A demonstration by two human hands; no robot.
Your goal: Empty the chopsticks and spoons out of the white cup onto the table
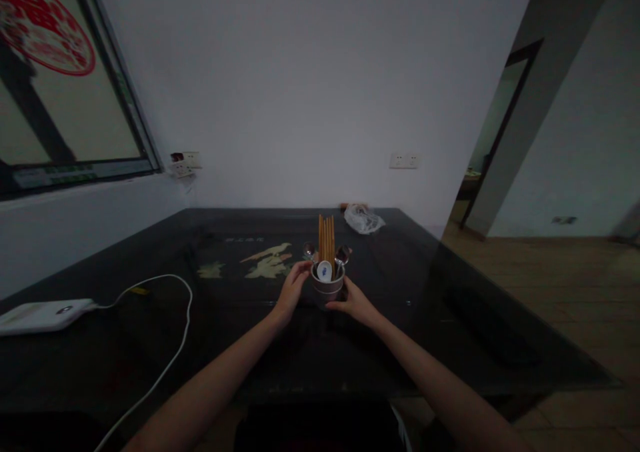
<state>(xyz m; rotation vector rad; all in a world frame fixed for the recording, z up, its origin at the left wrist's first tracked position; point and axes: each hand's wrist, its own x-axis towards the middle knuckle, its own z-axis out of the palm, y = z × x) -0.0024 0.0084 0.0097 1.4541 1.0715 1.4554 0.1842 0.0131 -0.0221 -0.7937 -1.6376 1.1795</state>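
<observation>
A small round cup (pixel 327 287) stands on the dark glass-topped table (pixel 240 345). It holds several upright wooden chopsticks (pixel 327 238), two metal spoons (pixel 342 255) and a white ceramic spoon (pixel 325 271). My left hand (pixel 293 291) cups the holder's left side, fingers curled against its rim. My right hand (pixel 353 301) presses against its lower right side. Both hands wrap the cup between them.
A white flat device (pixel 43 314) with a white cable (pixel 167 345) lies at the table's left edge. A crumpled clear plastic bag (pixel 364 219) sits at the far edge by the wall. Wooden floor and a doorway (pixel 493 132) lie to the right.
</observation>
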